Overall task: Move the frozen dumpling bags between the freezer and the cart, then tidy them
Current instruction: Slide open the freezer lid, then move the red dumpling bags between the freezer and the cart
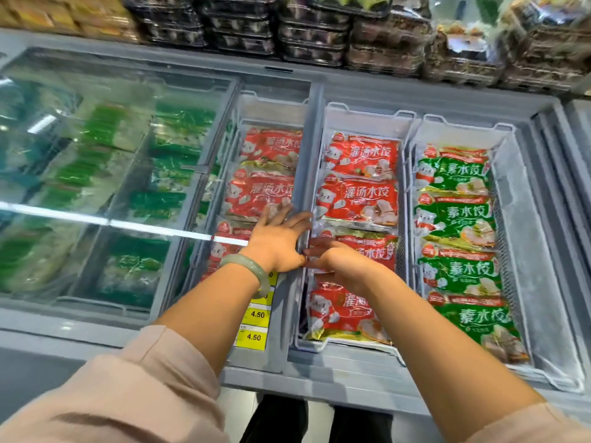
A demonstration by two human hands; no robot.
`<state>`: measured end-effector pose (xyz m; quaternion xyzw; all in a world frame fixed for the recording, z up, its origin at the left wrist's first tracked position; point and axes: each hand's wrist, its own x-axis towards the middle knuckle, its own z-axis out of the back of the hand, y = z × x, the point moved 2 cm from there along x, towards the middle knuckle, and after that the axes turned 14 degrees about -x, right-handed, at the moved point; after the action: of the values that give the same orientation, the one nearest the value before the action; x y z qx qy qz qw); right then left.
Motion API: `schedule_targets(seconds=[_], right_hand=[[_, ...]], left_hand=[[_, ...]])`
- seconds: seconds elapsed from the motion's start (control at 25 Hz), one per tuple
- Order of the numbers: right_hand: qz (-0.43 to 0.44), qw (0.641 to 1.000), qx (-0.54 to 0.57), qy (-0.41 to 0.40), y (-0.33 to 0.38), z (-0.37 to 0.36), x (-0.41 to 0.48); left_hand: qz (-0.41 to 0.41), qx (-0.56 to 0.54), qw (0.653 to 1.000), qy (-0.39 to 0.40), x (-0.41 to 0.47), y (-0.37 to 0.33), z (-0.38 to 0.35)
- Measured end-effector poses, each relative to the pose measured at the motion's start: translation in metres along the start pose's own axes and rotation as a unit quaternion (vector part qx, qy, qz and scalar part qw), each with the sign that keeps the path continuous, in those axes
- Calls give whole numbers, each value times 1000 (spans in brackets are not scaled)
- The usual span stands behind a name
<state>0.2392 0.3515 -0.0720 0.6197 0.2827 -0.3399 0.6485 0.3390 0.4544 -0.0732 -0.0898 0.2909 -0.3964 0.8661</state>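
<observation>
Chest freezer (351, 372), seen from above. Its sliding glass lid (112, 155) covers the left part, and the lid's grey frame edge (303, 148) runs between two columns of red dumpling bags. One column (268, 187) lies under the glass. The other (361, 193) lies uncovered in the middle basket, with green dumpling bags (457, 219) uncovered in the basket to its right, beside a bare frosted wall. Left hand (278, 241): fingers spread and straight, palm flat on the glass at the frame edge. Right hand (339, 263): fingers extended, tips at the same edge, above the uncovered red bags; it holds nothing. Bracelet (252, 266) on the left wrist. Yellow price labels (254, 337) on the near rim.
</observation>
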Motion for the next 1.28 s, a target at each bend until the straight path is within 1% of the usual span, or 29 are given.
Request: schedule_targets(seconds=[0.12, 0.28, 0.36, 0.48, 0.56, 0.64, 0.8, 0.88, 1.0, 1.08, 1.16, 1.2, 1.28], right_hand=[[2, 999, -38, 16, 21, -29, 10], [26, 995, -74, 58, 51, -70, 25], [39, 992, -93, 80, 63, -89, 34], [29, 991, -102, 81, 74, -104, 45], [12, 989, -131, 74, 78, -107, 46], [4, 987, -145, 69, 80, -106, 45], [-12, 993, -107, 52, 82, -91, 41], [-12, 995, -97, 37, 79, -78, 32], [-14, 997, -69, -11, 62, -51, 16], [-15, 998, -51, -45, 46, -32, 0], [-20, 996, -3, -85, 27, -14, -20], [-25, 993, 31, -113, 16, -5, -32], [-30, 982, 77, -168, -7, 9, -58]], left_hand=[[32, -40, 998, -28, -18, 28, 7], [72, -59, 993, -79, -40, 66, 15], [99, -63, 989, -92, -49, 86, 16], [134, -31, 985, -107, -60, 112, 16], [153, -5, 982, -113, -66, 125, 21], [170, 11, 980, -106, -69, 134, 25], [193, 53, 977, -75, -70, 146, 32], [204, 70, 974, -62, -69, 149, 34], [205, 113, 971, -44, -67, 141, 41], [192, 146, 969, -57, -66, 131, 46], [165, 165, 971, -58, -61, 120, 53], [151, 155, 975, -46, -56, 113, 55], [138, 87, 987, 3, -44, 93, 61]])
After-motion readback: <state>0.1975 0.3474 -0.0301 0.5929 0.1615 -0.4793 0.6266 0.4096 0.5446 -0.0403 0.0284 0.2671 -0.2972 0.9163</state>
